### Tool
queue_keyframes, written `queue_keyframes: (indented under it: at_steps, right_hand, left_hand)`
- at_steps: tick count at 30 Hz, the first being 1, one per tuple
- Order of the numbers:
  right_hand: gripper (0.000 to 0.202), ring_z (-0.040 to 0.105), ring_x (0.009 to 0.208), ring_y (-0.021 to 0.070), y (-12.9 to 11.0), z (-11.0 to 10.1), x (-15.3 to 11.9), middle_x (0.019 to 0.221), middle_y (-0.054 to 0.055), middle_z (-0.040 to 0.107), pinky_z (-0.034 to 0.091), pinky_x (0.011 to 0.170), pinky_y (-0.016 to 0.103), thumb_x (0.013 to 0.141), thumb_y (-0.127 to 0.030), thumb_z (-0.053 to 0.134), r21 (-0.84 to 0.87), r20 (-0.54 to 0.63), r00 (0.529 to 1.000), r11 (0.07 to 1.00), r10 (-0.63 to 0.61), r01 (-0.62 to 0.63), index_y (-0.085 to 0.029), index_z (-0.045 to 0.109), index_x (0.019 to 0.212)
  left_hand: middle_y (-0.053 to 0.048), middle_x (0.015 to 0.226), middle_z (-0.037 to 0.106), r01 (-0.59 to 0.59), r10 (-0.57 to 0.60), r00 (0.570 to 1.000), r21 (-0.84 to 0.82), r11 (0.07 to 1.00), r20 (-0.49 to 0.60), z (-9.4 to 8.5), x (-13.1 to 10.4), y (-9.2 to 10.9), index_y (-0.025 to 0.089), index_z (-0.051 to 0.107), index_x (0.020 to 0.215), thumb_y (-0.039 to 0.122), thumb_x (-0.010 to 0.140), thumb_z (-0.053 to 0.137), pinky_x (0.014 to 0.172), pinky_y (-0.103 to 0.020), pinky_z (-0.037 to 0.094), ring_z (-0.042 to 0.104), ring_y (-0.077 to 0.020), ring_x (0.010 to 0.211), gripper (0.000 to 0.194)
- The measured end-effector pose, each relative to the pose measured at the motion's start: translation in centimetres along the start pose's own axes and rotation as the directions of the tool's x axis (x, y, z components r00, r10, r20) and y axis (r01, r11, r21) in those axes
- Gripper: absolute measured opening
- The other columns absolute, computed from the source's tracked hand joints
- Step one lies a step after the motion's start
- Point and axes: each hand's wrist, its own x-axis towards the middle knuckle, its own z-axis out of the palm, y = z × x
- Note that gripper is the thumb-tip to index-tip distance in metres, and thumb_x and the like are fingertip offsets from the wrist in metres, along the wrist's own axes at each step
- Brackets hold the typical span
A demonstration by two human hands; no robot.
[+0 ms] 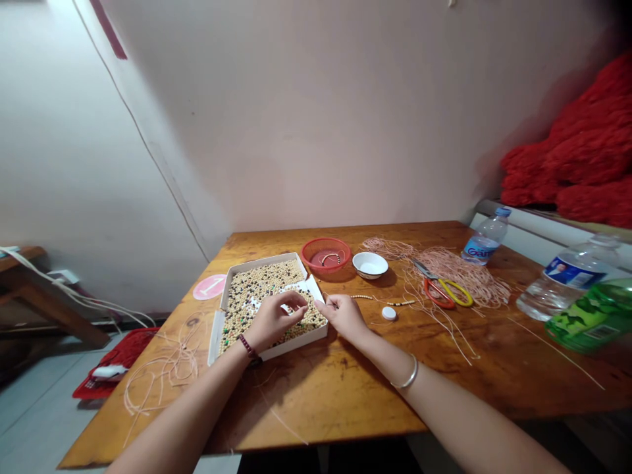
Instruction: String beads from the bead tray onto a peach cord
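A white shallow box (316, 289) full of small beads (261, 276), mostly cream with some black and green, lies on the table. My left hand (276, 317) is over its near right part, thumb and fingers curled together in a pinch; anything between the fingertips is too small to tell. Just off the box's right edge, my right hand (345, 316) is closed, thumb pressed on the fingers, and its contents are hidden. Short strings of beads (401, 303) lie beyond and to the right of it.
Behind the box stand a red mesh basket (326, 270) and a white bowl (370, 264). Rightward are a white cap (389, 313), scissors (444, 289), tangled pinkish cord (464, 273), a small water bottle (486, 237), a larger bottle (567, 276) and a green bottle (592, 316). Loose cord (168, 368) lies left.
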Motion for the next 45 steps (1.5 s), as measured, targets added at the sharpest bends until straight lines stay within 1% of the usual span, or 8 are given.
queue_keyframes:
  at_steps: [8, 15, 19, 23, 29, 35, 39, 45]
  right_hand:
    - [0.047, 0.028, 0.048, 0.0076, 0.7, 0.4, 0.3, 0.049, -0.006, 0.028, 0.020, 0.047, 0.022, 0.074, -0.051, 0.055, 0.065, 0.038, 0.999, 0.997, 0.025, -0.027, -0.019, 0.032, 0.050]
    - [0.047, 0.028, 0.048, 0.0076, 0.6, 0.3, 0.3, 0.049, -0.006, 0.028, 0.020, 0.047, 0.022, 0.074, -0.051, 0.056, 0.066, 0.039, 0.999, 0.997, 0.033, -0.036, -0.019, 0.032, 0.050]
    - [0.048, 0.027, 0.048, 0.0075, 0.5, 0.3, 0.3, 0.049, -0.006, 0.027, 0.020, 0.047, 0.022, 0.074, -0.052, 0.056, 0.085, 0.055, 0.998, 0.996, 0.029, -0.033, -0.019, 0.031, 0.050]
    - [0.048, 0.026, 0.048, 0.0074, 0.6, 0.3, 0.3, 0.048, -0.006, 0.027, 0.020, 0.047, 0.022, 0.074, -0.053, 0.056, 0.086, 0.050, 0.998, 0.995, 0.037, -0.041, -0.019, 0.031, 0.050]
    - [0.047, 0.028, 0.048, 0.0075, 0.9, 0.4, 0.4, 0.049, -0.006, 0.028, 0.020, 0.047, 0.021, 0.074, -0.052, 0.056, 0.085, 0.042, 0.999, 0.996, 0.034, -0.037, -0.019, 0.032, 0.050]
    - [0.046, 0.028, 0.048, 0.0076, 1.0, 0.5, 0.3, 0.048, -0.006, 0.029, 0.020, 0.046, 0.021, 0.074, -0.050, 0.056, 0.088, 0.058, 0.998, 0.995, 0.036, -0.041, -0.019, 0.033, 0.050]
    - [0.045, 0.029, 0.048, 0.0076, 1.0, 0.6, 0.3, 0.049, -0.006, 0.029, 0.021, 0.047, 0.021, 0.074, -0.049, 0.057, 0.079, 0.054, 0.998, 0.996, 0.030, -0.034, -0.019, 0.033, 0.050]
    - [0.047, 0.028, 0.048, 0.0075, 1.0, 0.6, 0.3, 0.048, -0.006, 0.029, 0.021, 0.046, 0.021, 0.074, -0.052, 0.055, 0.073, 0.048, 0.998, 0.997, 0.032, -0.035, -0.019, 0.033, 0.049]
  left_hand:
    - [-0.002, 0.082, 0.069, -0.026, 0.026, 0.999, 0.008, 1.000, 0.028, 0.1, 0.1, 0.1, 0.018, 0.069, 0.086, 0.030, 0.084, 0.057, 0.053, -0.017, 0.047, 0.060, -0.0112, 0.068, 0.018]
    - [-0.003, 0.082, 0.070, -0.025, 0.025, 1.000, 0.025, 0.999, 0.014, 0.0, 0.1, 0.1, 0.017, 0.070, 0.087, 0.032, 0.085, 0.055, 0.056, -0.018, 0.048, 0.061, -0.0123, 0.069, 0.021]
    - [-0.003, 0.082, 0.070, -0.031, 0.030, 0.999, 0.033, 0.999, 0.027, 0.1, 0.1, 0.1, 0.018, 0.070, 0.087, 0.033, 0.085, 0.055, 0.055, -0.018, 0.048, 0.061, -0.0121, 0.068, 0.021]
    - [-0.002, 0.082, 0.070, -0.042, 0.040, 0.999, 0.048, 0.998, 0.027, 0.1, 0.1, 0.1, 0.018, 0.070, 0.087, 0.033, 0.086, 0.054, 0.055, -0.018, 0.048, 0.061, -0.0115, 0.068, 0.022]
    - [-0.002, 0.083, 0.070, -0.015, 0.015, 1.000, 0.026, 1.000, 0.015, 0.0, 0.1, 0.1, 0.019, 0.069, 0.088, 0.036, 0.086, 0.054, 0.055, -0.018, 0.047, 0.061, -0.0123, 0.071, 0.023]
    - [-0.003, 0.083, 0.070, -0.046, 0.043, 0.998, 0.065, 0.997, 0.049, 0.1, 0.1, 0.1, 0.019, 0.069, 0.087, 0.036, 0.086, 0.053, 0.055, -0.019, 0.046, 0.060, -0.0123, 0.068, 0.024]
    - [-0.002, 0.082, 0.069, -0.045, 0.041, 0.998, 0.076, 0.996, 0.052, 0.1, 0.1, 0.1, 0.019, 0.069, 0.087, 0.036, 0.086, 0.053, 0.056, -0.018, 0.045, 0.060, -0.0119, 0.068, 0.023]
    - [-0.003, 0.082, 0.069, -0.044, 0.040, 0.997, 0.075, 0.996, 0.063, 0.0, 0.2, 0.2, 0.019, 0.069, 0.087, 0.037, 0.086, 0.052, 0.059, -0.020, 0.047, 0.060, -0.0131, 0.070, 0.025]
